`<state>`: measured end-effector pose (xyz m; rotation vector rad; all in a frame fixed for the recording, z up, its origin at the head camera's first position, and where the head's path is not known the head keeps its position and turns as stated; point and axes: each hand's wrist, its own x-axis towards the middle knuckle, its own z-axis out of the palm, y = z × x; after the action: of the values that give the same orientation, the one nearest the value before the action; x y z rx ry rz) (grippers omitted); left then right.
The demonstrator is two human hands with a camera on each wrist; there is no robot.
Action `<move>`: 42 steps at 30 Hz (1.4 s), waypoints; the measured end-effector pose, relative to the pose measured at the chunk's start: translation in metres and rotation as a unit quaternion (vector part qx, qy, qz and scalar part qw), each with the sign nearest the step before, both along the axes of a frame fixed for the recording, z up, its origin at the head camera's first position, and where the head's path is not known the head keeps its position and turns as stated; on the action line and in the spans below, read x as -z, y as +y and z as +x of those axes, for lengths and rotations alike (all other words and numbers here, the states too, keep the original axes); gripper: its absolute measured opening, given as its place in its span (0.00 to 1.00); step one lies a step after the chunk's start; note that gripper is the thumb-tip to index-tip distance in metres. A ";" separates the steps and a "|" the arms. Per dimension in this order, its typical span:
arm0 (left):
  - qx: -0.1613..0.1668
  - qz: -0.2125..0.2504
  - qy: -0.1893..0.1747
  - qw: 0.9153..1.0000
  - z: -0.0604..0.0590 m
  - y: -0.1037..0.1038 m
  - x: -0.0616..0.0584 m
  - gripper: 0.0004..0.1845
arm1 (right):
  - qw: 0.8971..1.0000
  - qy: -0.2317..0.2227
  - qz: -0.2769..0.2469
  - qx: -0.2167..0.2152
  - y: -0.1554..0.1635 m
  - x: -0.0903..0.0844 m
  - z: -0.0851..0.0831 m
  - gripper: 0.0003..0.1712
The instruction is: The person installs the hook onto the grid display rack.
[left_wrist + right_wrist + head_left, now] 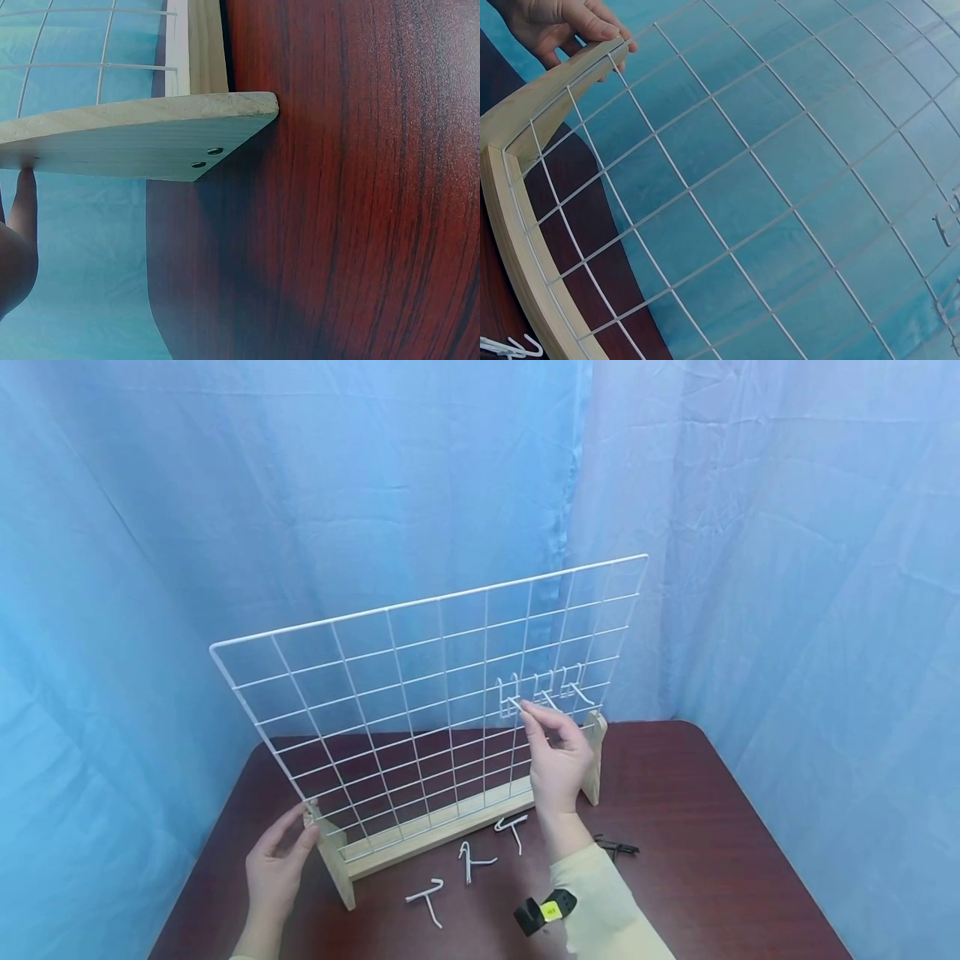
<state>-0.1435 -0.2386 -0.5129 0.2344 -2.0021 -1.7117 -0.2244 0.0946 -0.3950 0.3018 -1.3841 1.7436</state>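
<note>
Blue curtains are hanging all round a dark red wooden worktop (697,860), and nearest the viewer a cream sleeve (607,902) is coming in from six o'clock, with a black clip bearing a yellow tag (546,912) lying just beside it. Three loose white hooks are resting on the worktop in front of the stand: one at seven o'clock (427,897), one in the middle (471,860) and one just beside the right wrist (513,828). A small black object (617,846) is lying at the sleeve's three o'clock; what it is, I cannot tell.

Over at eight o'clock the left hand (277,868) is steadying things, its grip closing on the top of the stand's left wooden foot (333,860), thumb and fingertips pressing either side; the left wrist view is showing one fingertip (26,187) touching that foot.

Further back, the right hand (558,760) is reaching up, its grip pinching a white hook (516,702) between thumb and forefinger right at the white wire grid (420,710), low on the panel's right side. Two more hooks (562,687) are hanging just to its right on the same wire. The grid is standing upright in its pale wooden base (442,827), with the right foot (596,756) behind the hand.
</note>
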 end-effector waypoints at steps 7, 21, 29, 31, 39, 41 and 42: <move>-0.002 0.003 -0.005 1.000 0.000 0.000 -0.001 0.20 | 1.000 -0.016 -0.004 0.012 -0.004 0.005 -0.003 0.06; 0.012 0.013 0.012 1.000 0.000 0.000 0.000 0.20 | 0.999 -0.048 0.005 0.004 -0.005 0.021 -0.001 0.07; 0.012 0.006 0.007 1.000 0.000 0.000 0.001 0.20 | 0.998 -0.064 0.002 -0.004 -0.005 0.029 0.000 0.07; 0.012 0.005 0.007 1.000 0.000 0.000 0.001 0.20 | 0.997 -0.070 0.000 -0.008 -0.005 0.029 0.000 0.07; 0.002 -0.005 -0.001 1.000 0.000 0.000 0.000 0.19 | 0.996 -0.085 0.006 -0.014 -0.007 0.011 0.015 0.07; -0.002 -0.004 -0.005 1.000 0.000 0.000 0.000 0.19 | 0.995 -0.096 0.005 -0.015 -0.007 0.009 0.018 0.07; -0.003 -0.004 -0.007 1.000 0.000 0.000 0.000 0.19 | 0.994 -0.104 0.003 -0.016 -0.006 0.009 0.018 0.07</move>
<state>-0.1436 -0.2388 -0.5129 0.2493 -2.0151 -1.7022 -0.2061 0.0883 -0.4042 0.1494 -1.5398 1.8379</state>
